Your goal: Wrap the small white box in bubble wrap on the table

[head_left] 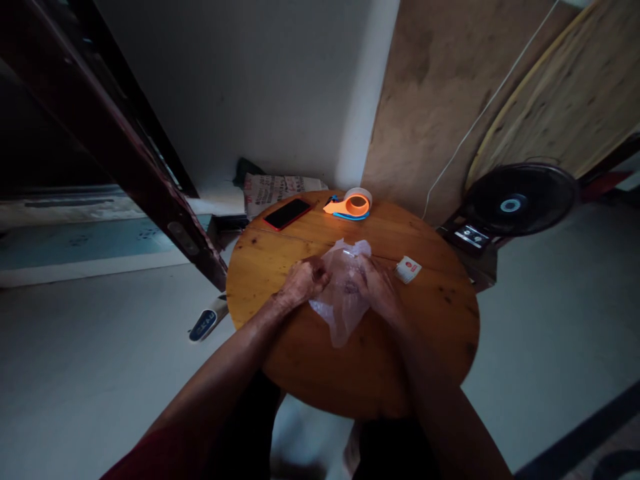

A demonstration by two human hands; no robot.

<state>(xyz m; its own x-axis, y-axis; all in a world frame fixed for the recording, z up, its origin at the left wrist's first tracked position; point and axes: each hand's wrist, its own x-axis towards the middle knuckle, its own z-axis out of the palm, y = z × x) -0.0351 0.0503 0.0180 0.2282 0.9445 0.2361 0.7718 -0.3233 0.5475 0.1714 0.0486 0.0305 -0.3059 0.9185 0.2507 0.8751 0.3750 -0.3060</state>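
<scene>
A crumpled sheet of clear plastic wrap (343, 303) lies on the round wooden table (310, 380) between my hands. Its left side is pinched in the curled fingers of my left hand (304, 280). My right hand (377, 283) has its fingers closed on the upper right part of the same sheet. Something darker shows faintly through the plastic near my right fingers, too unclear to name. Right of my right hand lies a small white card with a red print (409, 269).
An orange tape dispenser (350, 205) and a black phone with a red edge (287, 214) lie at the table's far side. A printed sack (280, 187) is behind the table. A round black fan (515, 200) stands to the right, and a slipper (204, 325) is on the floor at left.
</scene>
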